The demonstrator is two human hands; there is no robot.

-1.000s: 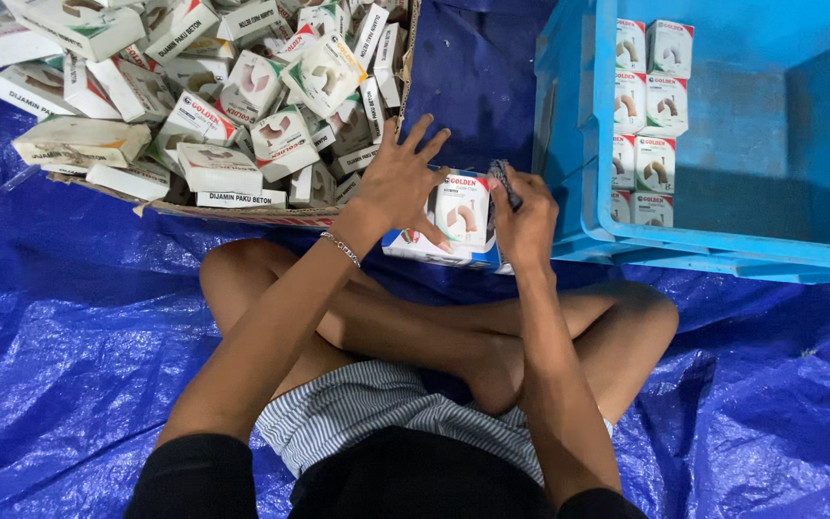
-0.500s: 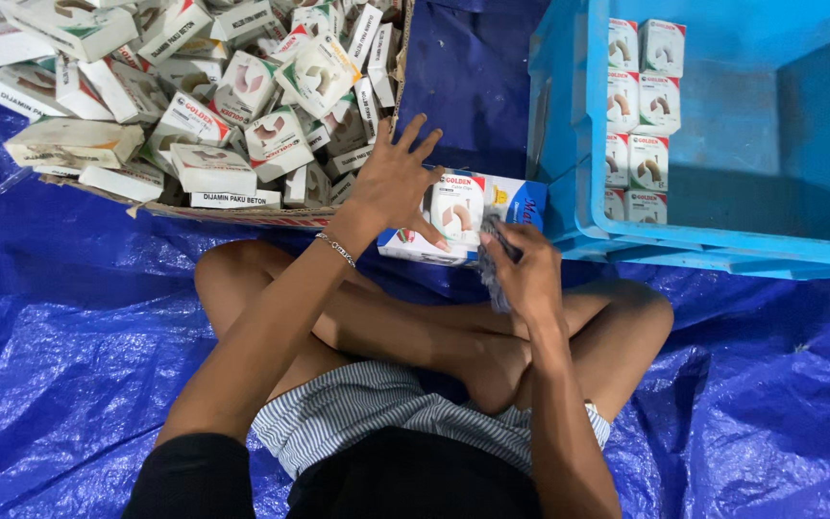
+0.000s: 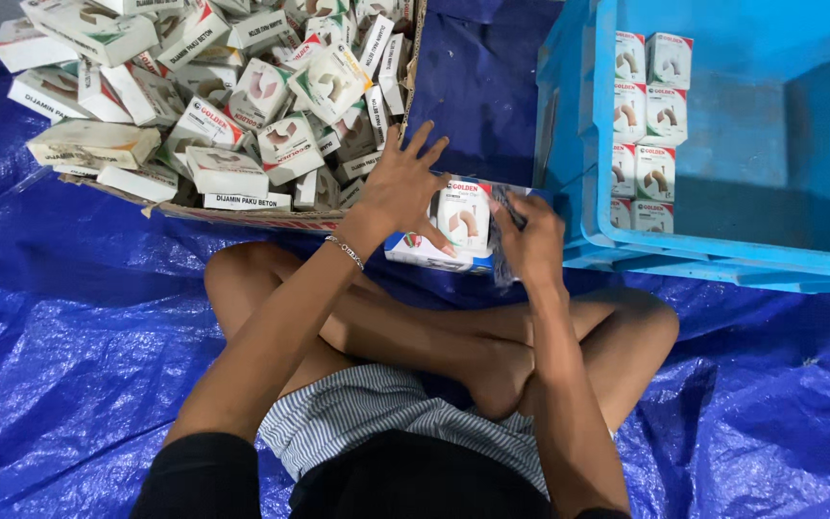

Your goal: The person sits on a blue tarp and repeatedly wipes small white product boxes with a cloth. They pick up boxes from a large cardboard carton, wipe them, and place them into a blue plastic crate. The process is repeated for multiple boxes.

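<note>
Lower centre: crossed bare legs on a crinkled blue plastic tarp. Mid-frame: left hand flat, fingers spread, pressing on a stack of small white cardboard boxes. Right hand curled around the stack's right end, gripping clear wrapping there; its fingertips are hidden. Upper left: torn brown carton heaped with similar boxes, cut off at top. Upper right: blue plastic crate, boxes stacked against its left wall, far side cropped.

The blue crate wall blocks the right; left of it, a bare tarp strip, then the heaped carton.
</note>
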